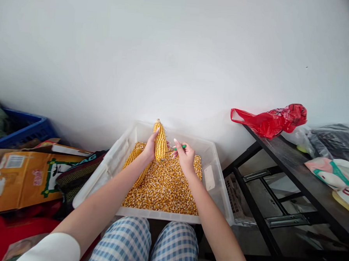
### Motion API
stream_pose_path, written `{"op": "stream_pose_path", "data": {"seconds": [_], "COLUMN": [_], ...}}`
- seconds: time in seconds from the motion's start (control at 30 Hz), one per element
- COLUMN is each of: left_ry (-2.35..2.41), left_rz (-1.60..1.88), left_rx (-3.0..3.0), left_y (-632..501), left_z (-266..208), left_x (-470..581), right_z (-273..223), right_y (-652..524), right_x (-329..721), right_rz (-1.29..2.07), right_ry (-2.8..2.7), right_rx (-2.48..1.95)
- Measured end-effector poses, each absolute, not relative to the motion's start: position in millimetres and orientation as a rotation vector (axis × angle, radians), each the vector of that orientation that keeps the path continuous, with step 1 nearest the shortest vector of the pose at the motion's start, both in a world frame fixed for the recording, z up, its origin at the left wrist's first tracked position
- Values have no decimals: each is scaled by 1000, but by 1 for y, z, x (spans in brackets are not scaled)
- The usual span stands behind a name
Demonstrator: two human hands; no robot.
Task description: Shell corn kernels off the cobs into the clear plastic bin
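My left hand [152,145] is closed round a yellow ear of dried corn [160,143], held upright with its tip toward the wall. In my right hand [185,156] is a screwdriver-like tool with a green handle [180,147]; its thin shaft points left at the lower part of the ear. Below both hands, a translucent plastic bin [158,214] holds a thick layer of loose corn kernels [167,192]. More whole ears [132,157] lie on the kernels at the bin's left side, partly hidden by my left forearm.
Left of the bin are an orange cardboard box [28,177], a black mesh bag [77,178] and a blue crate [28,128]. On the right stands a black folding table [298,164] with a red plastic bag [271,120] on it. A white wall [172,60] rises behind.
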State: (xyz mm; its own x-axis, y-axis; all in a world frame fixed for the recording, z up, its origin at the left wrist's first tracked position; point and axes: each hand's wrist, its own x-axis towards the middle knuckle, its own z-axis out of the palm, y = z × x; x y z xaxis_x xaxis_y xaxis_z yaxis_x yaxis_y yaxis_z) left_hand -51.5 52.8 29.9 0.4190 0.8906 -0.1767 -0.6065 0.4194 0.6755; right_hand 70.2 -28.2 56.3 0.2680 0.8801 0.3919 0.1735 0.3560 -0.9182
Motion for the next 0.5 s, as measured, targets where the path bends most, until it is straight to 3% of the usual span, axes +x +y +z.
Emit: {"op": "stream_pose_path", "data": {"seconds": [0.5], "left_ry": [587], "left_rz": [871], "left_rx": [531], "left_y": [44], "left_z": [31], "left_x": [-51], "right_z": [39], "right_y": [-29], "right_x": [56], "right_rz": [541], "right_ry": [-1254], "right_rx": [-1201]}}
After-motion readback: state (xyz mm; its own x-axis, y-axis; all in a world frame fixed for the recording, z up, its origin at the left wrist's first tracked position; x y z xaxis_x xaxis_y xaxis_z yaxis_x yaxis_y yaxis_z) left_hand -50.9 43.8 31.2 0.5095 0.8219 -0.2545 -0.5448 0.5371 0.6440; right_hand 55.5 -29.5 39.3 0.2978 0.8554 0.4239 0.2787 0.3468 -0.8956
